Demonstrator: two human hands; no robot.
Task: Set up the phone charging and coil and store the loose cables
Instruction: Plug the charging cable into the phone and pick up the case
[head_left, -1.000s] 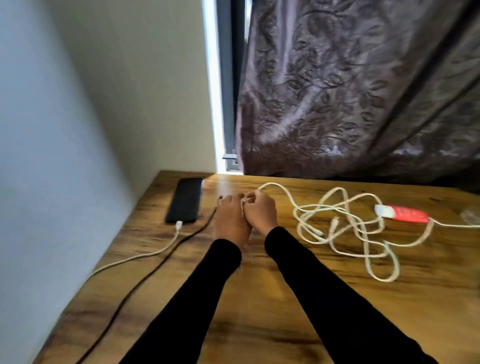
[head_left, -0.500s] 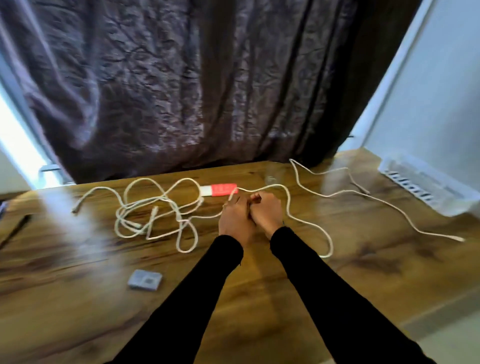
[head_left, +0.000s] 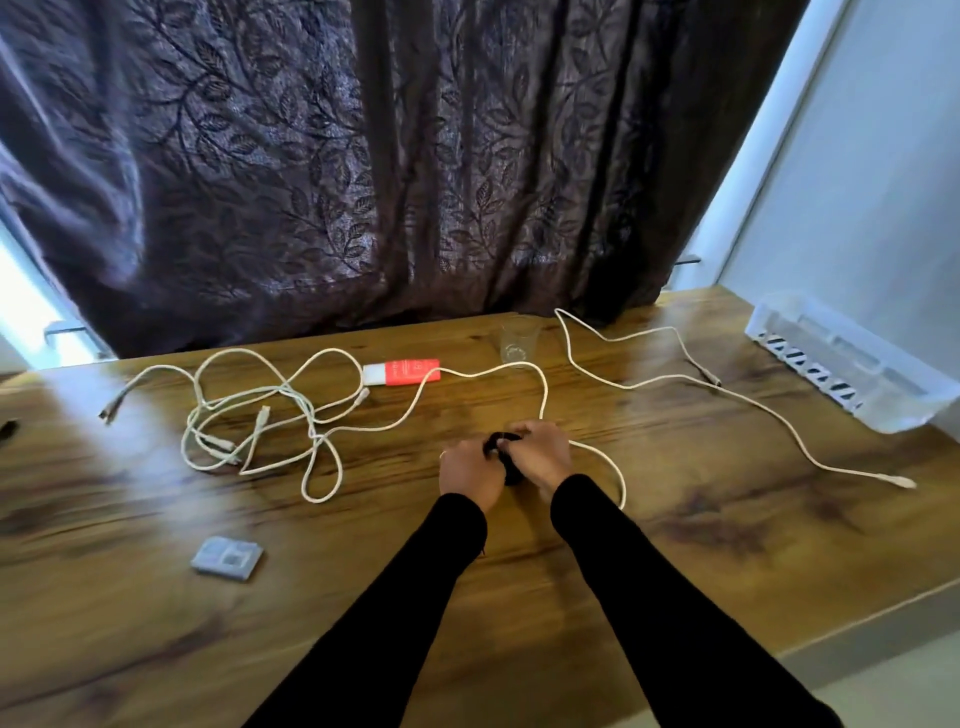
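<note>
My left hand (head_left: 467, 470) and my right hand (head_left: 540, 452) are pressed together mid-table, both closed on a small black bundle (head_left: 508, 460); what it is cannot be made out. A white cable (head_left: 544, 400) runs from beside my right hand up to a red and white charger block (head_left: 402, 372). To the left lies a tangle of white cables (head_left: 249, 421). Another long white cable (head_left: 748, 400) snakes across the right side. The phone is out of view.
The wooden table (head_left: 675, 545) backs onto a dark leaf-patterned curtain (head_left: 363, 182). A clear glass (head_left: 518, 340) stands at the back centre. A white slotted tray (head_left: 852, 364) sits far right, and a small grey square piece (head_left: 227, 557) lies front left.
The view has swung right, away from the phone at the table's left end. My hands have come nearer the front edge and now hold a black bundle between them.
</note>
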